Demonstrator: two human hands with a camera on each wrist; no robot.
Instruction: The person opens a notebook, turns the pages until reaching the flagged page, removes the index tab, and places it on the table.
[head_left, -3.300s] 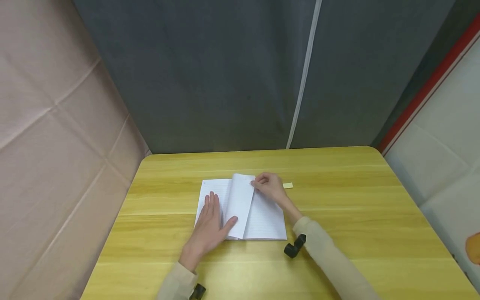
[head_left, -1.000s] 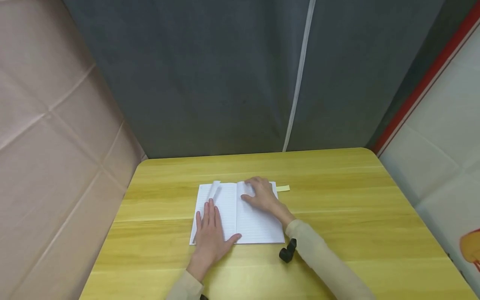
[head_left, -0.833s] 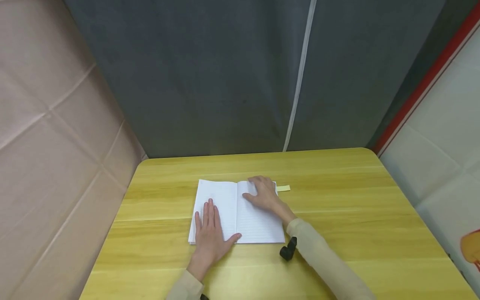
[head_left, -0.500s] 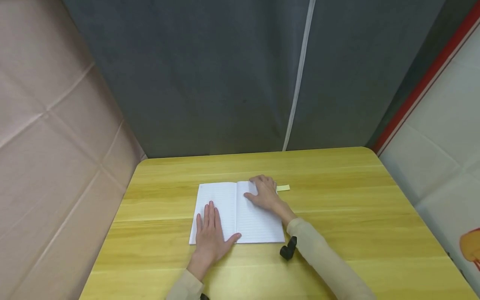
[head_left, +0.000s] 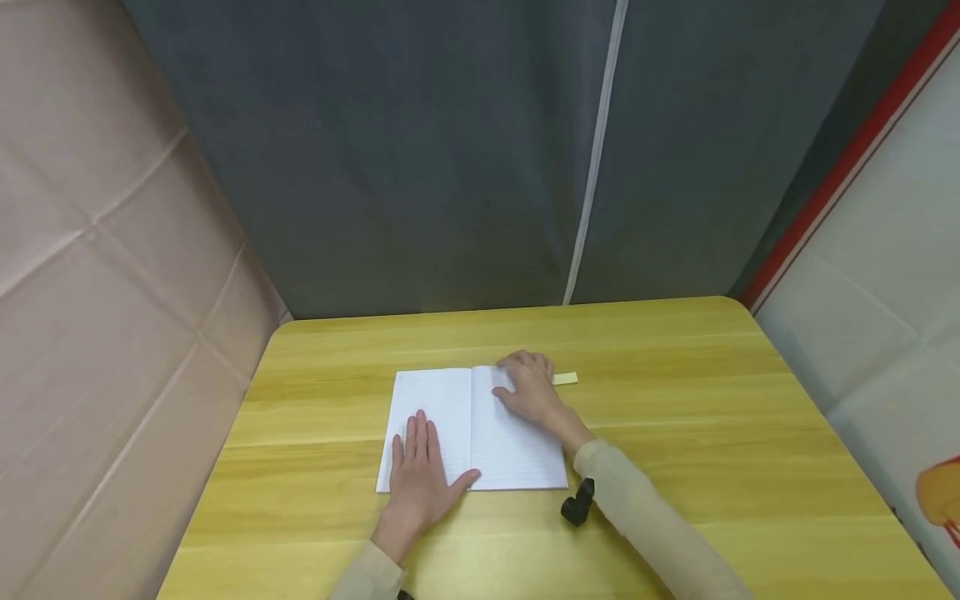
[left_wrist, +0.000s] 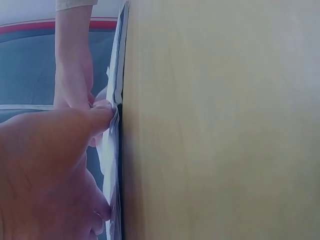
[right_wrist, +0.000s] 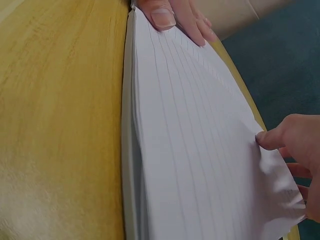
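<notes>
Right grip [head_left: 528, 388] is working the far outer corner of an open notebook [head_left: 472, 429], fingertips [right_wrist: 267, 140] curled and pinching the top ruled page [right_wrist: 200, 150], which is buckling slightly under them. Left grip [head_left: 422, 475] is lying flat w/ fingers straight, palm pressing the near left-hand page, thumb [right_wrist: 162, 15] reaching toward the spine, holding nothing. Notebook is lying open and level mid-bench, both grips resting on it, spine running away from the person. Judging by the buckle, the paper is thin, light, limp, easily creased or torn; the page block [left_wrist: 116, 150] looks thin and flexible, prob. sliding readily on smooth wood, so the flat left palm is doing the anchoring. Best hold seems a single-sheet pinch at a free outer corner, well away from the spine. Just beyond the right grip, a small pale yellow slip [head_left: 566, 378] is lying on the yellow wood bench [head_left: 675, 433], apart from the notebook. Grey curtain [head_left: 450, 150] is hanging behind.
</notes>
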